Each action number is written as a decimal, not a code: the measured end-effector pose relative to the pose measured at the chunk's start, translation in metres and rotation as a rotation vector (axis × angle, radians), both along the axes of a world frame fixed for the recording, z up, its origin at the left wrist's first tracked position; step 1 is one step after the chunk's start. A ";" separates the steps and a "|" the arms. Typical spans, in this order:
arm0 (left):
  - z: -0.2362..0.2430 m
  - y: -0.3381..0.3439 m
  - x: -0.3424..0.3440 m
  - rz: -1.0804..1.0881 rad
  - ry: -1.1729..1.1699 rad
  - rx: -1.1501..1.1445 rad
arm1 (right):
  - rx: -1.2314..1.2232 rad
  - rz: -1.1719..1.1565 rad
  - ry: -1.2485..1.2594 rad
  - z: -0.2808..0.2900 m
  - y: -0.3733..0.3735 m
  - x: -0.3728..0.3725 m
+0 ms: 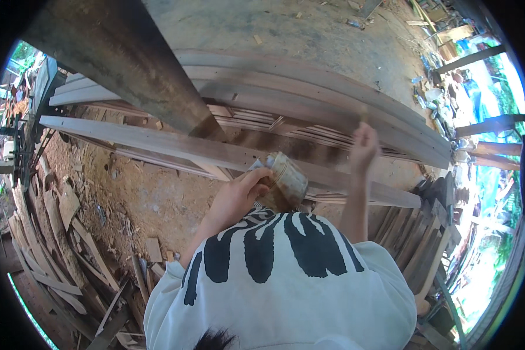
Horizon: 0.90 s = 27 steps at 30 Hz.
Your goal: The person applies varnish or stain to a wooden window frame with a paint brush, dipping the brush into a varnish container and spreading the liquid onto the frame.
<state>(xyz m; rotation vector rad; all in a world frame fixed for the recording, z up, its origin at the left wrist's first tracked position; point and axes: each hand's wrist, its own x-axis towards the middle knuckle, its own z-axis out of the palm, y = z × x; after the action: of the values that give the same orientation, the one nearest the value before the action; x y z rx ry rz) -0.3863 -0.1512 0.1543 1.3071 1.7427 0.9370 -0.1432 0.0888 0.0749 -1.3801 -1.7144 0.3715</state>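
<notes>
My left hand [242, 191] is closed on a dirty whitish tub [290, 179] in front of my chest. The tub is tilted and stained, with what looks like cord or a wire round its rim; its contents are hard to see. To the right, my right hand [365, 144] is raised over the long wooden boards, its fingers closed. A small pale tip shows above that fist, but motion blurs it too much to name. Beneath both hands lie a near wooden board [157, 139] and several far boards [309, 87], with thin slats between them.
A thick dark post [122, 58] slants in from the upper left, close to the boards. Scrap wood [64, 233] is heaped at the left, and more stacked planks [411, 239] lie at the right. Dirt floor [146, 198] with wood chips shows below; litter [434, 96] lies at the far right.
</notes>
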 end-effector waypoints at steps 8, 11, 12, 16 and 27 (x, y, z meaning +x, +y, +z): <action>0.010 0.002 -0.002 -0.065 -0.089 -0.105 | -0.149 0.528 0.213 0.013 -0.036 -0.094; 0.002 -0.003 -0.003 -0.024 -0.064 -0.106 | -0.277 0.246 0.457 0.018 0.011 -0.044; -0.002 -0.006 -0.002 -0.022 -0.020 -0.136 | -0.231 0.135 0.377 0.030 0.029 -0.023; -0.006 -0.017 -0.004 -0.068 -0.049 -0.213 | -0.193 -0.168 -0.125 0.057 0.095 0.047; -0.018 -0.037 -0.002 -0.071 -0.074 -0.098 | -0.310 0.454 -0.137 0.051 0.039 -0.203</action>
<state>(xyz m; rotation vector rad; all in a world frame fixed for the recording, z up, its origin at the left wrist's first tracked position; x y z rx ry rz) -0.3882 -0.1879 0.1360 1.2471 1.6537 0.8389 -0.3462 0.1281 0.1254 -1.2377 -2.1534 0.8409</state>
